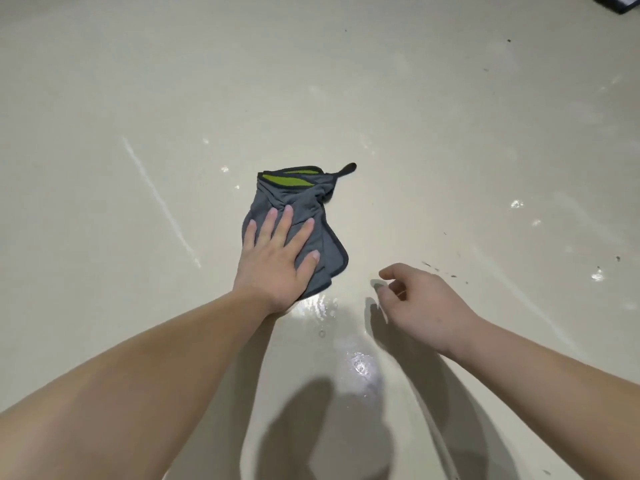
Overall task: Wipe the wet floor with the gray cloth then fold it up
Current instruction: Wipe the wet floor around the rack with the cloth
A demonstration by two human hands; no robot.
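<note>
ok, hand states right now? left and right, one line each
Left hand: open, flat, palm pressing down on the gray cloth, no grip on it.
Right hand: empty, fingers loosely curled, beside the cloth over the floor.

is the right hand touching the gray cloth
No, the right hand hovers apart from the gray cloth; only the left hand presses flat on it.

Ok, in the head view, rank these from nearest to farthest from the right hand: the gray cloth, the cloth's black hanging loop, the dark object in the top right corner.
From the right hand:
1. Gray cloth, just to its left, under the flat left hand.
2. Black hanging loop, at the cloth's far end, further up the floor.
3. Dark object, far off in the top right corner.
</note>
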